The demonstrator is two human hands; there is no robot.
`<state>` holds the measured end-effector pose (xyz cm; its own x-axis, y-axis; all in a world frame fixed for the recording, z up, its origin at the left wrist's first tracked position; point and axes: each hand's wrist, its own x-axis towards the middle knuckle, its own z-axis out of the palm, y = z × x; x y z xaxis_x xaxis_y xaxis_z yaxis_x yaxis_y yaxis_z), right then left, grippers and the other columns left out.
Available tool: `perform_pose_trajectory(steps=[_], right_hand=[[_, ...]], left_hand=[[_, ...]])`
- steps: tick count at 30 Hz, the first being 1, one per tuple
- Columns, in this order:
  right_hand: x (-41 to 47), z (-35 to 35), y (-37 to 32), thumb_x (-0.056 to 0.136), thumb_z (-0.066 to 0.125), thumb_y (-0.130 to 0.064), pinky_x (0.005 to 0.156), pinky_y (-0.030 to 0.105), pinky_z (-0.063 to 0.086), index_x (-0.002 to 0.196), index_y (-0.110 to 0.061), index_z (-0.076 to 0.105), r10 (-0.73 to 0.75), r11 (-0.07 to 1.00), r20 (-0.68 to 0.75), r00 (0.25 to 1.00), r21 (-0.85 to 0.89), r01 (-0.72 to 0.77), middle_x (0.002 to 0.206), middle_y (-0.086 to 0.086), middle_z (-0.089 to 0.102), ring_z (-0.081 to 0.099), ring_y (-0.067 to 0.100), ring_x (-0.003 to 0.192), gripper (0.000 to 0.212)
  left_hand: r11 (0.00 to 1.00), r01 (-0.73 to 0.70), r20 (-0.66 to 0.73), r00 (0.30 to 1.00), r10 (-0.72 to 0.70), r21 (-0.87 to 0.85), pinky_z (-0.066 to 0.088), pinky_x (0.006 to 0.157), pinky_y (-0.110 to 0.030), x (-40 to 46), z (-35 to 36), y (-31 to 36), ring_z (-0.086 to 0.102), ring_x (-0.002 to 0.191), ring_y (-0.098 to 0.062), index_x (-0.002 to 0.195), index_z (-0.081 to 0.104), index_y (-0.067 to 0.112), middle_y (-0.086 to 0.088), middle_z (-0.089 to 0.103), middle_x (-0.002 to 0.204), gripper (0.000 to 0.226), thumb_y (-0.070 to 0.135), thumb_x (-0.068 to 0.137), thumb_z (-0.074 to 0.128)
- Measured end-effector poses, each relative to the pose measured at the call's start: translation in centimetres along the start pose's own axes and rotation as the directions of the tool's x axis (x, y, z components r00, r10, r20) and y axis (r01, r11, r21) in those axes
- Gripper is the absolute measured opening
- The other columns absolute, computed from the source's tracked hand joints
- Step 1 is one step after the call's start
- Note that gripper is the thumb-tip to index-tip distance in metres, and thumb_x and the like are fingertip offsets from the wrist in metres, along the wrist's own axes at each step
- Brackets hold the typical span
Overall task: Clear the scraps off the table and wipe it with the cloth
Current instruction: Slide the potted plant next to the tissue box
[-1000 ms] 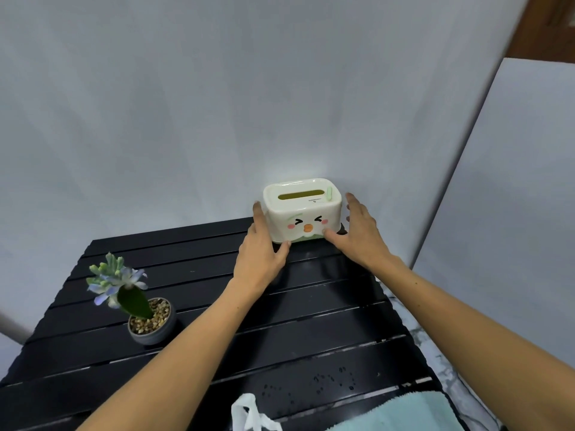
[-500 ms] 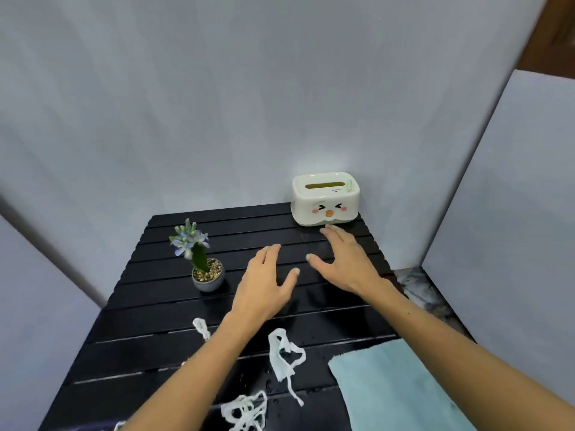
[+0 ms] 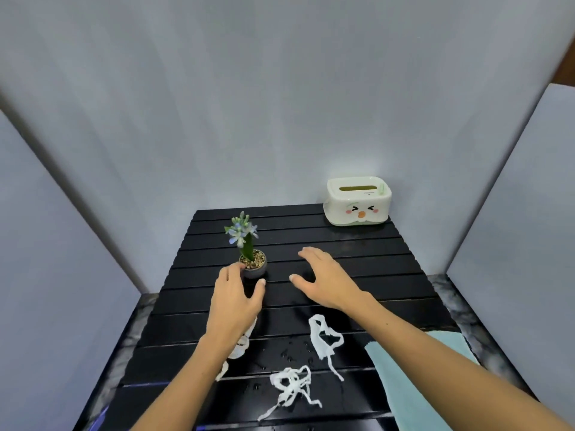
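Observation:
Several white paper scraps lie on the black slatted table [image 3: 357, 259]: a looped strip [image 3: 325, 339], a tangled bunch [image 3: 292, 385] near the front, and another scrap [image 3: 241, 343] partly hidden under my left wrist. Water droplets speckle the slats around them. A light blue cloth [image 3: 413, 377] lies at the table's front right, under my right forearm. My left hand [image 3: 233, 303] hovers open just in front of a small potted plant [image 3: 249, 256], fingers close to the pot. My right hand [image 3: 326, 279] is open, fingers spread, above the table's middle.
A cream tissue box [image 3: 357, 202] with a cartoon face stands at the far right corner against the grey wall. Grey panels close in the left and right sides. A marbled surface [image 3: 460, 309] shows beside the table's right edge.
Both hands let go of the tissue box at the far corner and drew back toward me. The view pulled back, and my left hand shifted left to the potted plant.

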<state>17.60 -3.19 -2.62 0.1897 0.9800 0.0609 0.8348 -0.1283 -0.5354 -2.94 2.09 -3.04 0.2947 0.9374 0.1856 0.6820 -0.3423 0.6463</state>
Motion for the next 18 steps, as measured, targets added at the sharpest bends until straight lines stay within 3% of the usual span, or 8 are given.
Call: perform_pose_trajectory(steps=[6, 10, 18], right_hand=[[1.4, 1.9, -0.5, 0.094, 0.054, -0.052, 0.119, 0.034, 0.025, 0.151, -0.015, 0.036, -0.005, 0.998, 0.034, 0.999, -0.058, 0.007, 0.16, 0.002, 0.031, 0.028, 0.019, 0.146, 0.07], [2.1, 2.2, 0.3, 0.094, 0.055, -0.051, 0.119, 0.036, 0.026, 0.151, -0.015, 0.036, 0.015, 0.997, 0.025, 1.0, -0.074, -0.013, 0.159, 0.002, 0.032, 0.029, 0.02, 0.146, 0.07], [3.0, 1.6, 2.1, 0.094, 0.053, -0.051, 0.119, 0.036, 0.026, 0.15, -0.015, 0.037, 0.049, 0.991, -0.017, 0.999, -0.12, -0.051, 0.158, 0.003, 0.035, 0.031, 0.019, 0.145, 0.068]], left_hand=[[0.998, 0.04, 0.129, 0.991, -0.034, -0.046, 0.037, 0.105, -0.032, 3.2, 0.0, -1.8, 0.045, 0.133, -0.024, 0.149, 0.035, 0.013, -0.007, 0.044, 0.148, 0.072, 0.031, 0.088, 0.068], [0.999, 0.016, 0.14, 0.99, -0.011, -0.036, 0.034, 0.099, -0.026, 4.6, 0.7, -2.3, 0.046, 0.13, -0.022, 0.148, 0.036, 0.016, -0.005, 0.048, 0.142, 0.071, 0.031, 0.087, 0.069], [1.0, 0.005, 0.043, 0.999, -0.004, -0.013, 0.045, 0.087, -0.029, 5.8, 2.7, -1.1, 0.054, 0.109, -0.021, 0.137, 0.045, 0.015, -0.002, 0.044, 0.126, 0.078, 0.051, 0.076, 0.078]])
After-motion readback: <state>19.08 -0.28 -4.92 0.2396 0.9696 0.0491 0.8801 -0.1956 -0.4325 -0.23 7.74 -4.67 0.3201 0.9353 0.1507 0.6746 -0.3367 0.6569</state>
